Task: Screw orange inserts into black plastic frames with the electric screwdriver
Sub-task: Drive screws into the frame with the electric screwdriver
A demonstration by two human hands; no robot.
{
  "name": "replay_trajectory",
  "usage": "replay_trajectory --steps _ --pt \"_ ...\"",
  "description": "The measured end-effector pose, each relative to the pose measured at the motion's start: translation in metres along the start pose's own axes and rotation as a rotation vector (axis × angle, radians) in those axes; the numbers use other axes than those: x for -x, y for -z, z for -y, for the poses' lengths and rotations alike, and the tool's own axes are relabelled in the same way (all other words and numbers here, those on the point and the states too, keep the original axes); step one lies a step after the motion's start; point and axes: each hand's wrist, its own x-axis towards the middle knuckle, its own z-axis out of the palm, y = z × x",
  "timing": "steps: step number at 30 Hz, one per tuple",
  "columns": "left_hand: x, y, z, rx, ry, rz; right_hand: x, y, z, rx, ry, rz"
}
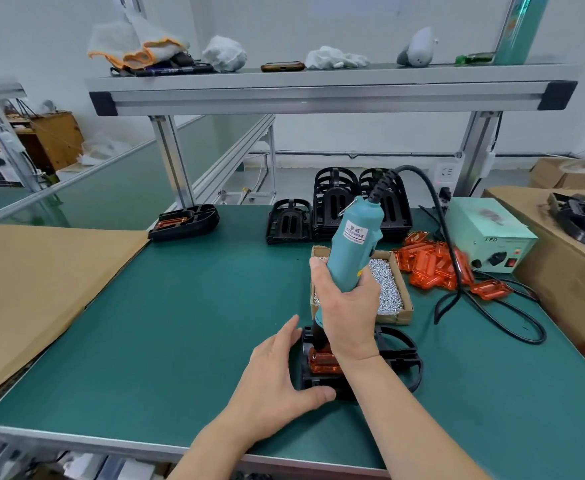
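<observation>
A black plastic frame (396,355) lies on the green mat near the front edge, with an orange insert (324,362) seated in it. My right hand (348,311) grips the teal electric screwdriver (355,237) upright, its tip down on the insert's far end. My left hand (280,372) clasps the frame's left side, thumb curled round its near edge. A pile of loose orange inserts (433,265) lies to the right, and stacked black frames (339,206) stand at the back.
A shallow cardboard box of silver screws (389,289) sits just behind the frame. The screwdriver's power supply (488,233) and its black cable (491,317) lie at right. Another frame with an insert (183,221) rests at back left. Cardboard (34,289) covers the left.
</observation>
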Motion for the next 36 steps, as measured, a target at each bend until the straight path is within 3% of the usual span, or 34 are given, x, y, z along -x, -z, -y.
replay_trajectory --steps 7,12,17,23,30,36 --pt "-0.001 0.0 0.003 -0.058 -0.071 -0.027 -0.004 0.012 0.011 -0.074 0.03 0.062" --pt "0.0 0.0 0.002 -0.065 -0.134 -0.069 -0.029 0.02 0.027 -0.193 0.012 -0.162" --pt "0.0 0.0 0.003 -0.054 -0.154 -0.079 -0.056 0.033 0.017 -0.277 -0.251 -0.399" --pt "0.0 -0.003 0.009 -0.052 -0.124 -0.054 -0.065 0.042 -0.004 -0.359 -0.591 -0.451" --pt "-0.001 -0.003 0.009 -0.043 -0.091 -0.032 -0.066 0.039 -0.022 -0.363 -0.736 -0.448" --pt "-0.001 -0.002 0.009 -0.037 -0.089 -0.023 -0.068 0.05 -0.028 -0.698 -0.819 -0.45"
